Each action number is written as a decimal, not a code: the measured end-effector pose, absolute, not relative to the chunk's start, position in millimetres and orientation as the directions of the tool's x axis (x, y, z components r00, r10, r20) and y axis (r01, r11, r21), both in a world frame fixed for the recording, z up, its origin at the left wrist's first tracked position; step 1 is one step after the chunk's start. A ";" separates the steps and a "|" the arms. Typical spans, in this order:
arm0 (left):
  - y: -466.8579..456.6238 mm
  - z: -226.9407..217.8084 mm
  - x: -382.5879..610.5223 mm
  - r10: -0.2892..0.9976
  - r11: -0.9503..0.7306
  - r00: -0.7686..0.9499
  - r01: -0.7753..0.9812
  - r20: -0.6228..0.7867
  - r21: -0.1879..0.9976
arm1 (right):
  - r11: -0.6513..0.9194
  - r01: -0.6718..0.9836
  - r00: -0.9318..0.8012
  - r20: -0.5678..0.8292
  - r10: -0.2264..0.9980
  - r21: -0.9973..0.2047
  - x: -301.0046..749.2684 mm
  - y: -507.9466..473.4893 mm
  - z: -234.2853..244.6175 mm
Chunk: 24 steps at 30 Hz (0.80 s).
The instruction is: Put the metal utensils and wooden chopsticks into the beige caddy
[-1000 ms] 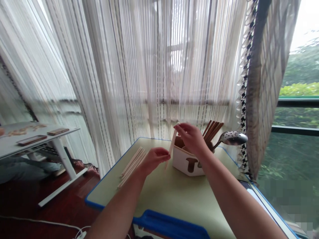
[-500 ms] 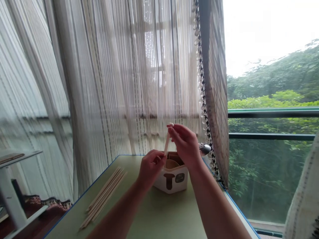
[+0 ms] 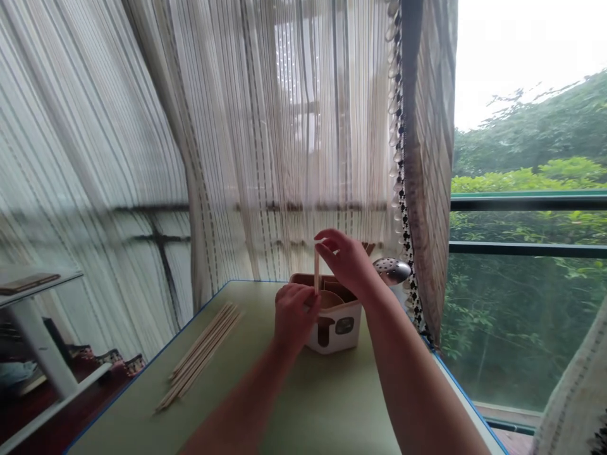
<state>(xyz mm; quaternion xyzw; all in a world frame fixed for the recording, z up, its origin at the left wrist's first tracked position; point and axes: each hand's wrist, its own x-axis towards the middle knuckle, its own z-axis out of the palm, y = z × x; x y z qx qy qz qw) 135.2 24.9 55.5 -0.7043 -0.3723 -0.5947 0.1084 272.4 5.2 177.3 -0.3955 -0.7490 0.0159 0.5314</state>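
Roughly upright: one thin pale wooden chopstick (image 3: 316, 268) stands over the left side of the white plastic cutlery caddy (image 3: 337, 332), far on the green tabletop (image 3: 322, 404). Right hand (image 3: 348, 262) grip is pinched closed on its top end; left hand (image 3: 293, 313) grip is closed round its lower part. Probably light, stiff, smooth and slippery; best held near the ends. Loose pale chopsticks (image 3: 202, 357) lie left.

**Clear front, crowded back**

The near desk (image 3: 322, 404) lies bare. Loose chopsticks (image 3: 202, 357) lie along its left edge. At the back stands the holder (image 3: 337, 332), with the curtain (image 3: 284, 158) close behind and the ladle (image 3: 391, 270) jutting right. The left hand (image 3: 293, 316) and right hand (image 3: 348, 265), pinching 1 upright chopstick (image 3: 316, 268), block its front.
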 end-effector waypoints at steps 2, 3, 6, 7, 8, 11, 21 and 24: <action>24.6 54.9 136.4 0.396 -0.716 0.037 0.638 0.918 0.283 | 0.675 0.594 -0.137 0.771 0.621 -0.438 272.7 6.3 176.6; 24.9 54.7 136.7 0.400 -0.726 0.042 0.625 0.916 0.289 | 0.670 0.601 -0.147 0.764 0.628 -0.436 272.7 6.5 176.6; 27.0 54.3 135.1 0.416 -0.734 0.019 0.597 0.909 0.323 | 0.669 0.607 -0.190 0.738 0.647 -0.430 272.1 6.4 176.5; 27.8 54.1 134.0 0.424 -0.730 0.004 0.593 0.906 0.340 | 0.674 0.601 -0.211 0.729 0.651 -0.429 271.6 6.7 176.2; 28.6 53.8 132.8 0.433 -0.725 -0.014 0.588 0.901 0.357 | 0.681 0.594 -0.230 0.721 0.653 -0.428 271.0 7.4 175.6; 30.6 52.9 129.8 0.467 -0.711 -0.041 0.577 0.883 0.403 | 0.696 0.586 -0.268 0.711 0.650 -0.415 267.9 11.4 172.0; 36.3 46.9 127.6 0.436 -0.714 -0.063 0.583 0.898 0.388 | 0.666 0.658 -0.299 0.690 0.660 -0.352 259.3 24.9 159.7; 36.5 46.3 127.0 0.437 -0.723 -0.077 0.562 0.896 0.401 | 0.662 0.672 -0.312 0.684 0.659 -0.332 258.6 25.0 159.1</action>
